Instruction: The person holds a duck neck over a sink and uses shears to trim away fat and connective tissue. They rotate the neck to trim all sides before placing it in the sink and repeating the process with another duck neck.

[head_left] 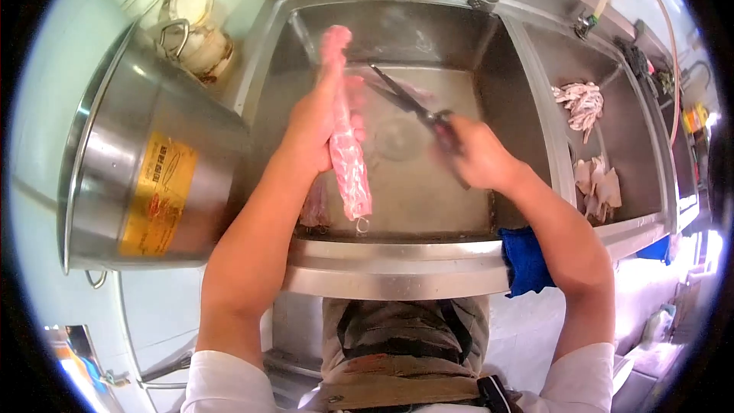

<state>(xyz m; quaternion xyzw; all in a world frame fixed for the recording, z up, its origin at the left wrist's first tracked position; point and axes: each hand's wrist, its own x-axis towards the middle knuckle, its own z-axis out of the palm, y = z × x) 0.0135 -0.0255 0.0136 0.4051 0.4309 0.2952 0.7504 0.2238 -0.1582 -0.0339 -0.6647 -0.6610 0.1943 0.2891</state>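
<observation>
Nearest are the white sleeves [229, 384] and the bare arms, which reach over the front edge of a metal sink [382, 283]. The left hand [312, 131] is wrapped round a long pink piece of meat [350, 176], its fingers curled, with the meat sticking out at both ends. A small loop [363, 226] hangs at the near end. The meat is up above the sink, maybe so that drips and bits drop inside. The right hand [478, 154] is closed round the handles of the scissors [423, 112], whose blades point at the meat but look apart from it. Holding the meat in one hand likely keeps it steady and leaves the other free for the scissors. More meat [314, 210] lies in the sink under the left arm. In the next sink [562, 164], pale strips [583, 105] and flat pieces [599, 186] sit in two heaps, perhaps to keep kinds apart. A blue cloth [527, 266] hangs over the front edge, and a big pot [115, 183] stands on the left.
</observation>
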